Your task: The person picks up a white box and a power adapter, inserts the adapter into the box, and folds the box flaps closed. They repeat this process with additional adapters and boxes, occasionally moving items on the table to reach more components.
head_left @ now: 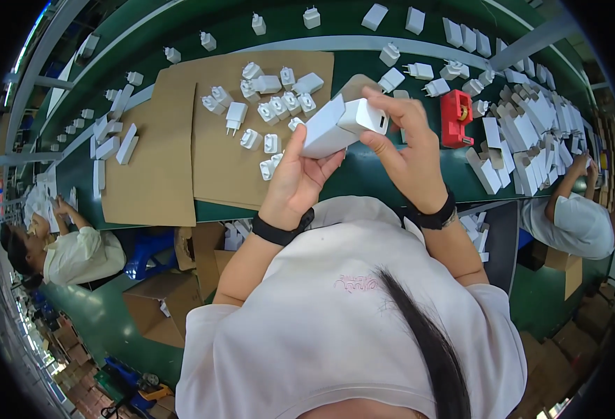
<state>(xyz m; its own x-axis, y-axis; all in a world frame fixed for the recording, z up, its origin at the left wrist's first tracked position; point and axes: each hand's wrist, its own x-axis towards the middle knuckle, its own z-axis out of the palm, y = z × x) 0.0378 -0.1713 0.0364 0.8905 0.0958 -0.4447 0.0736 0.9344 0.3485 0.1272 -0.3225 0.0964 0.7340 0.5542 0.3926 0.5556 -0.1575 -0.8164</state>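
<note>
My left hand (pixel 299 174) holds a small white carton box (pixel 323 130) from below, its open end turned to the right. My right hand (pixel 406 143) grips a white plug charger (pixel 365 116) that sits partly inside the box's open end. Both hands are raised above the green conveyor belt (pixel 363 178). Each wrist wears a black band. Just beyond my left hand, several white plug chargers (pixel 269 105) lie loose on a brown cardboard sheet (pixel 217 160).
A red tape dispenser (pixel 456 117) stands on the belt to the right of my hands. Flat white box blanks (pixel 531 140) pile up at the far right, where another person (pixel 573 216) works. A second person (pixel 70 251) sits at the left. Cardboard cartons (pixel 164 300) stand below the belt.
</note>
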